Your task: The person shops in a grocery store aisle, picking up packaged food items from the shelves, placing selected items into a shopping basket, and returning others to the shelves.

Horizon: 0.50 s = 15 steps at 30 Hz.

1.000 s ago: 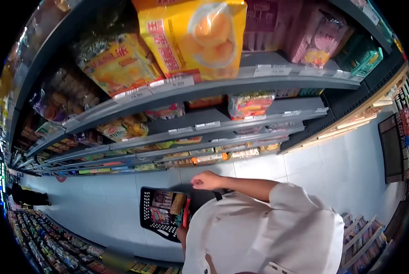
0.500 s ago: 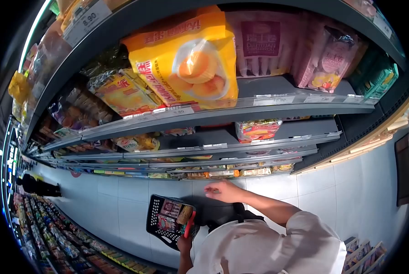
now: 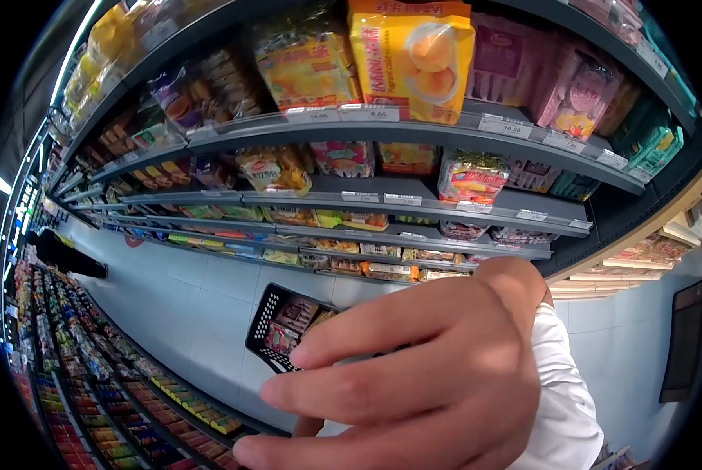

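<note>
Seemingly at a reaching step, the right hand (image 3: pixel 425 384), fingers (image 3: pixel 351 392) spread and apparently empty, partly hid the basket (image 3: pixel 260 319) beside the shelves (image 3: pixel 421 135), any pickup needing those fingers closed; the left arm (image 3: pixel 308 426) barely showed, its grip unclear.

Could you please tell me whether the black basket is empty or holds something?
Not empty: packages lie inside the basket. The right hand hides part of it, so I cannot tell how full.

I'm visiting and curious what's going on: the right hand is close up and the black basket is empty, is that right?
Not quite: the black basket isn't empty; the head view shows packets inside. The right hand is indeed close up.
</note>
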Each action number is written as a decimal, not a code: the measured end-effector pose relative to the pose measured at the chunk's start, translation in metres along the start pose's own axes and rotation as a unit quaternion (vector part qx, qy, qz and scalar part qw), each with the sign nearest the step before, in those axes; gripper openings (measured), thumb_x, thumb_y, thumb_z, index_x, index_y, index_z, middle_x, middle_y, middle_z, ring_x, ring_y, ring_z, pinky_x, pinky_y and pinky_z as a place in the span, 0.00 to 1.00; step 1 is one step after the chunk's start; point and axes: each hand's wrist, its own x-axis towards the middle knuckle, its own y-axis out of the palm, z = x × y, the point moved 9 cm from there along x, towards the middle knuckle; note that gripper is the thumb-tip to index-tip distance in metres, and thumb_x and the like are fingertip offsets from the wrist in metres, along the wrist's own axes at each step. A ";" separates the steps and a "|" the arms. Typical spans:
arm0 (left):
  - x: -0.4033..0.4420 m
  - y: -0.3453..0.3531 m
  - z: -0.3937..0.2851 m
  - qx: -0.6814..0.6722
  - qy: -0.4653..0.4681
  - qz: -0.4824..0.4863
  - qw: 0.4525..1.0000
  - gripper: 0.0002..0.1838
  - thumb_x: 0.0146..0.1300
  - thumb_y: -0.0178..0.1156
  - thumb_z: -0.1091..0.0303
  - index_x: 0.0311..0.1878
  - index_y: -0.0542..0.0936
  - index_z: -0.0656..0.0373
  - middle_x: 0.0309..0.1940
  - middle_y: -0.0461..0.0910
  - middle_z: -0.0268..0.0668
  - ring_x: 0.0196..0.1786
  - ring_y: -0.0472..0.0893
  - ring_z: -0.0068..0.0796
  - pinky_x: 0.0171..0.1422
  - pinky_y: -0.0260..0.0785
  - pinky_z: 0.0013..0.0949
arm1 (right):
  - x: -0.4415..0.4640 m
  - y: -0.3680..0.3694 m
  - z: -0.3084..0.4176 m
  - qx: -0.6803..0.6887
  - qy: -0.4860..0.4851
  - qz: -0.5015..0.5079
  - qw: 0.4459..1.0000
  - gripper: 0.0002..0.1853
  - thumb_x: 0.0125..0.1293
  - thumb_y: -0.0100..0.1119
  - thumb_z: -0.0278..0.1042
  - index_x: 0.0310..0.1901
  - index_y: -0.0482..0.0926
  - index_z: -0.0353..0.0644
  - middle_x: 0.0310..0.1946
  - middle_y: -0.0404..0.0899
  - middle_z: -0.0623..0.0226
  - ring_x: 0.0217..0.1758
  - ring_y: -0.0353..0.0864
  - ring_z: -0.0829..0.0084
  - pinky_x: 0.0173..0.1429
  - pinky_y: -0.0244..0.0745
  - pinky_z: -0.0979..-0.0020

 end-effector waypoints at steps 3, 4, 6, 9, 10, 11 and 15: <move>-0.002 0.003 -0.002 -0.042 0.052 -0.039 0.997 0.20 0.62 0.65 0.49 0.43 0.85 0.59 0.33 0.86 0.53 0.41 0.86 0.60 0.45 0.78 0.57 | 0.019 0.011 0.009 0.039 0.104 0.043 0.993 0.13 0.66 0.67 0.27 0.51 0.81 0.47 0.52 0.87 0.58 0.43 0.89 0.64 0.43 0.86 0.67; -0.005 0.004 -0.003 -0.056 0.071 -0.054 0.994 0.20 0.62 0.65 0.49 0.43 0.85 0.59 0.32 0.86 0.53 0.41 0.86 0.60 0.44 0.78 0.57 | 0.015 0.016 0.008 0.032 0.130 0.039 0.990 0.10 0.65 0.67 0.26 0.48 0.83 0.46 0.51 0.88 0.59 0.43 0.90 0.64 0.43 0.86 0.67; -0.009 -0.007 -0.015 -0.053 0.098 -0.071 0.991 0.20 0.62 0.66 0.49 0.43 0.84 0.59 0.32 0.86 0.52 0.40 0.86 0.60 0.44 0.78 0.57 | 0.008 0.028 0.007 0.017 0.184 0.031 0.982 0.07 0.64 0.67 0.24 0.42 0.87 0.43 0.50 0.88 0.61 0.43 0.90 0.64 0.42 0.85 0.67; -0.028 -0.035 -0.049 0.006 0.120 -0.084 0.989 0.19 0.62 0.71 0.50 0.35 0.81 0.57 0.28 0.85 0.49 0.36 0.86 0.58 0.40 0.78 0.55 | -0.035 0.038 -0.030 -0.100 0.223 0.124 0.962 0.18 0.61 0.74 0.28 0.53 0.86 0.38 0.45 0.90 0.62 0.44 0.90 0.62 0.45 0.84 0.65; -0.032 -0.041 -0.053 0.003 0.124 -0.096 0.988 0.19 0.62 0.71 0.50 0.34 0.81 0.57 0.28 0.85 0.49 0.35 0.86 0.58 0.39 0.78 0.55 | -0.053 0.032 -0.047 -0.154 0.261 0.127 0.945 0.17 0.61 0.74 0.27 0.52 0.86 0.40 0.46 0.90 0.62 0.45 0.90 0.60 0.47 0.85 0.64; -0.035 -0.045 -0.055 0.002 0.128 -0.107 0.986 0.18 0.62 0.71 0.50 0.34 0.81 0.57 0.27 0.85 0.49 0.34 0.86 0.57 0.39 0.78 0.55 | -0.070 0.017 -0.063 -0.210 0.290 0.123 0.926 0.18 0.62 0.73 0.26 0.54 0.86 0.40 0.47 0.89 0.60 0.46 0.90 0.62 0.50 0.85 0.65; -0.039 -0.045 -0.059 -0.008 0.157 -0.137 0.978 0.19 0.61 0.72 0.51 0.32 0.81 0.58 0.25 0.84 0.49 0.32 0.85 0.57 0.36 0.77 0.54 | -0.139 -0.079 -0.115 -0.302 0.455 -0.075 0.834 0.21 0.64 0.74 0.31 0.58 0.83 0.39 0.48 0.88 0.65 0.50 0.87 0.73 0.55 0.83 0.70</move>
